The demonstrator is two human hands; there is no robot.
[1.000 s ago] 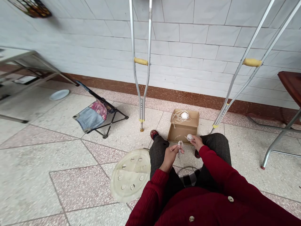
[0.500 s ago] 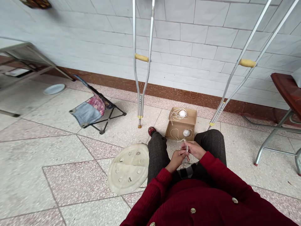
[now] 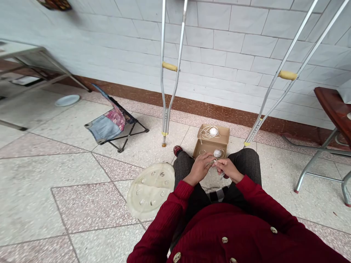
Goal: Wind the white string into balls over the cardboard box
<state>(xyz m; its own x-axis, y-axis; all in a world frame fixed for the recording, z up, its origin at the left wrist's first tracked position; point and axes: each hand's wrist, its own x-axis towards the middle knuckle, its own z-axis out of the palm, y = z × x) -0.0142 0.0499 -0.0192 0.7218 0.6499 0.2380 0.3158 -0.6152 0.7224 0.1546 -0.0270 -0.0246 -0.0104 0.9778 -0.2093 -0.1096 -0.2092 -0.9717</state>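
Observation:
My left hand (image 3: 200,168) and my right hand (image 3: 228,170) are close together above my knees, fingers pinched on a short length of thin white string (image 3: 215,162). Much of that string is hidden by my fingers. Just beyond them stands an open cardboard box (image 3: 211,141). Inside it lie a ball of white string (image 3: 213,131) and a smaller white ball (image 3: 217,153), with loose loops of string around them. Neither hand touches the box.
Two aluminium crutches (image 3: 170,69) stand against the tiled wall. To the left are a folding stool with a patchwork denim seat (image 3: 106,126) and a round, pale plastic lid with holes (image 3: 150,186) on the floor. A metal-legged bench (image 3: 329,106) stands at right.
The small white ball has gone from my right hand to the box. My hands have come together on the string and risen slightly toward the box.

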